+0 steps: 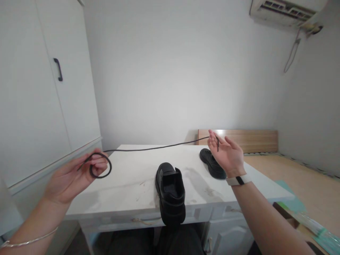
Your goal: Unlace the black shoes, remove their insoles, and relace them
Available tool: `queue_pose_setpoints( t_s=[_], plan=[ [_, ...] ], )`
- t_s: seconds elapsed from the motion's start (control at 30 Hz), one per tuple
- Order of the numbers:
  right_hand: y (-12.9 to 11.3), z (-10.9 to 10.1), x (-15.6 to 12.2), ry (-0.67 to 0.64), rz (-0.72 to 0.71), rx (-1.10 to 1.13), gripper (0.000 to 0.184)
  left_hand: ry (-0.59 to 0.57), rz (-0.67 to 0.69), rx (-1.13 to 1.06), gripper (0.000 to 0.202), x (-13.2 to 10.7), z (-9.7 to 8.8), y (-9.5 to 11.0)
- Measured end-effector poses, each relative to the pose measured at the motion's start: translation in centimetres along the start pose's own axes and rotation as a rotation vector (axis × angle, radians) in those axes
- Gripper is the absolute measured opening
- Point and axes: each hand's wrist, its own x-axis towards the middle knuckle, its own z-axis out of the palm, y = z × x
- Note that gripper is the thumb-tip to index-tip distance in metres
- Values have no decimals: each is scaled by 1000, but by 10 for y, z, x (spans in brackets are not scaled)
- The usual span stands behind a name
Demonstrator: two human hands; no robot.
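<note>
A black shoelace (154, 148) stretches taut between my two hands above a white table (127, 184). My left hand (71, 179) pinches one end, which curls into a loop round my fingers. My right hand (225, 152), raised with the palm towards me, grips the other end between thumb and fingers. One black shoe (171, 193) stands at the table's front edge, its heel facing me and hanging slightly over the edge. A second black shoe (212, 164) lies farther back on the right, partly behind my right hand.
A white wardrobe with a dark handle (58, 69) stands close on the left. A wooden bed frame (247, 140) lies behind the table by the back wall. An air conditioner (287, 10) hangs top right. Green sheets (292, 203) lie on the wooden floor at right.
</note>
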Motion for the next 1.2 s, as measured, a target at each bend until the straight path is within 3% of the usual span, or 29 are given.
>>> queue_pose_setpoints(
  t_s=[0.1, 0.2, 0.3, 0.4, 0.6, 0.77, 0.93, 1.1, 1.2],
  plan=[
    [-4, -16, 8, 85, -81, 24, 54, -50, 65, 120, 33, 18, -19, 4],
    [-3, -32, 17, 139, -91, -171, 58, -60, 89, 399, 27, 38, -39, 3],
    [7, -46, 22, 110, -27, -449, 43, -49, 129, 834, 23, 59, -55, -5],
    [22, -58, 22, 79, 100, -579, 23, -3, 191, 1092, 38, 76, -63, -18],
    [40, -71, 19, 40, 270, -697, 8, 83, 417, 1257, 39, 90, -52, -36],
    [43, -61, 15, -11, 269, -606, 20, 99, 330, 1028, 47, 85, -37, -47],
    [59, -63, 13, 4, 206, -670, 25, -44, 236, 898, 42, 78, -24, -73],
    [81, -77, 9, -17, 290, -928, 8, -365, 117, 1217, 37, 67, -21, -110],
    [87, -84, 7, -41, 299, -1091, 9, -414, 102, 1321, 34, 62, -23, -129]
  ],
)
